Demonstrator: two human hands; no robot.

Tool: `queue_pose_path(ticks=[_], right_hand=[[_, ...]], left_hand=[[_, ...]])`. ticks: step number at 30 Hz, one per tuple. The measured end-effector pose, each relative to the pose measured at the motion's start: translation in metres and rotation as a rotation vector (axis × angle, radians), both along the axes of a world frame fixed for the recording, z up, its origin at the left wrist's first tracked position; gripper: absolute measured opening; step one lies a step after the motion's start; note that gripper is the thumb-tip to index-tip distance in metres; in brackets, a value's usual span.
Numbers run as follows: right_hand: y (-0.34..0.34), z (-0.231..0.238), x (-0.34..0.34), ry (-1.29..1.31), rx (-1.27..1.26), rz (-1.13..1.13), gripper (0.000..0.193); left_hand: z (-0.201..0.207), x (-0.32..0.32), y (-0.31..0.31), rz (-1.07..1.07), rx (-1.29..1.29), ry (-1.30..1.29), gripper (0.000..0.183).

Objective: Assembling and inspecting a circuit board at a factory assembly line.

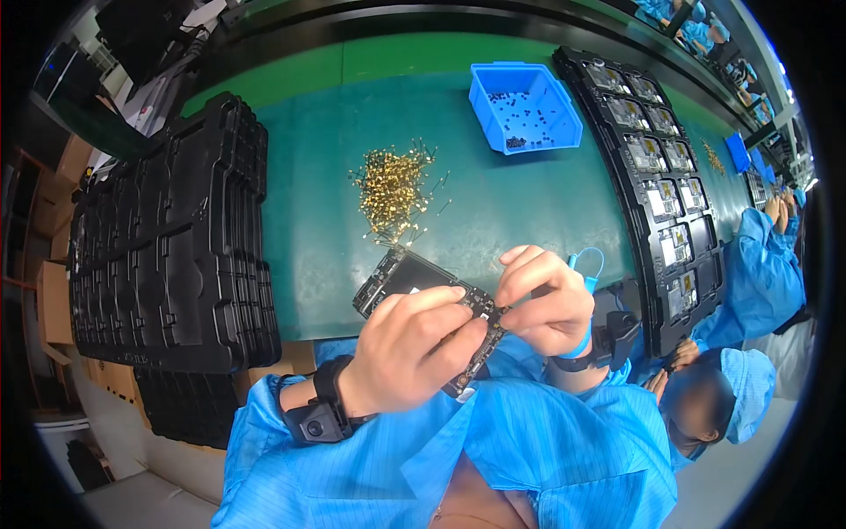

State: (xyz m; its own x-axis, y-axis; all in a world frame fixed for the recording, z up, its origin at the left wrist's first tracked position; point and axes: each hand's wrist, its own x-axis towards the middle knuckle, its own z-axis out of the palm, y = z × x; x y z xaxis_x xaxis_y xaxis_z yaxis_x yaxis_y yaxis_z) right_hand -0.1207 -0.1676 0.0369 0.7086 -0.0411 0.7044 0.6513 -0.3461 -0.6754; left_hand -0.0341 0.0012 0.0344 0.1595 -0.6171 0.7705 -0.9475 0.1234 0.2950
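My left hand is closed around a dark, flat electronic device with an exposed circuit board, tilted in front of my chest. The fingers cover the middle of it. At its right edge my right hand is pinched with the fingertips against the board; whatever they hold, if anything, is too small to make out. Just beyond the device lies a heap of tiny gold-coloured parts with thin dark stems. A light blue strap with a looped cord goes round my right wrist.
A blue bin with small black pieces stands at the back of the green mat. Along the right lies a black tray with several device units in its pockets. Black trays are stacked at left. A person in blue sits at right.
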Motion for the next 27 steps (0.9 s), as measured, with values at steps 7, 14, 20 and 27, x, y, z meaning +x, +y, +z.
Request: queue_pose_path(ticks=[7, 14, 20, 27], right_hand=[[-0.015, 0.019, 0.004, -0.018, -0.306, 0.103, 0.012], [-0.019, 0.028, 0.012, -0.065, -0.354, 0.191, 0.008], [-0.018, 0.030, 0.012, -0.052, -0.368, 0.252, 0.005], [-0.018, 0.031, 0.012, -0.035, -0.337, 0.299, 0.007]], left_hand=[[0.002, 0.000, 0.000, -0.094, 0.011, 0.114, 0.026], [0.005, 0.000, 0.001, -0.255, 0.019, 0.280, 0.026], [0.005, 0.000, -0.001, -0.349, -0.021, 0.424, 0.026], [0.006, -0.002, 0.001, -0.360, -0.020, 0.427, 0.025]])
